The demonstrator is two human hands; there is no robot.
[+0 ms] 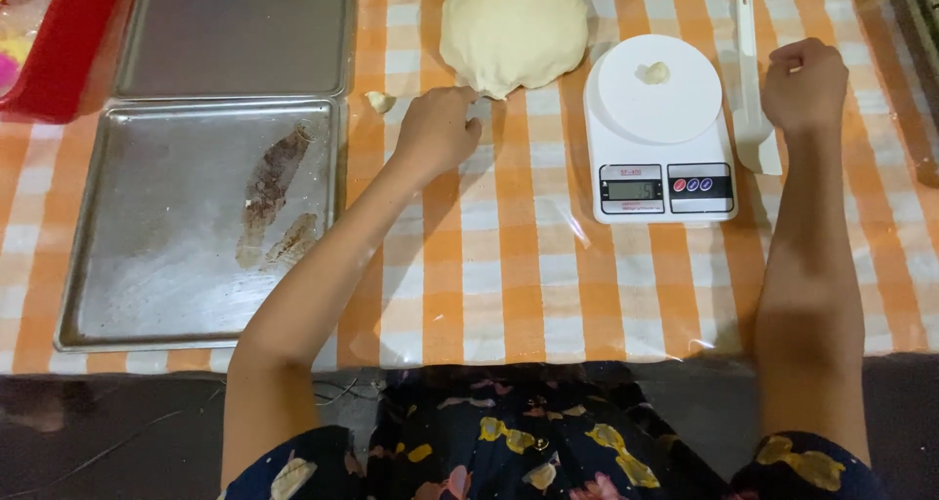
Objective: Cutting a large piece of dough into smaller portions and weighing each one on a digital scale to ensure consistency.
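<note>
A big pale dough mound (514, 28) lies at the far middle of the orange-and-white checked tablecloth (509, 265). My left hand (437, 128) rests on the cloth just below the mound's near-left edge, fingers curled and pinching at the dough's lower rim. A small dough scrap (379, 101) lies left of that hand. A white digital kitchen scale (658, 126) stands to the right with a small dough piece (653, 72) on its round platform. My right hand (804, 84) is closed in a fist right of the scale, beside a white plastic scraper (751, 89).
Two metal baking trays sit at the left, the near tray (196, 226) smeared with brown grease, the far tray (235, 30) behind it. A red container (59, 60) is at the far left corner. The table's front edge runs near my lap.
</note>
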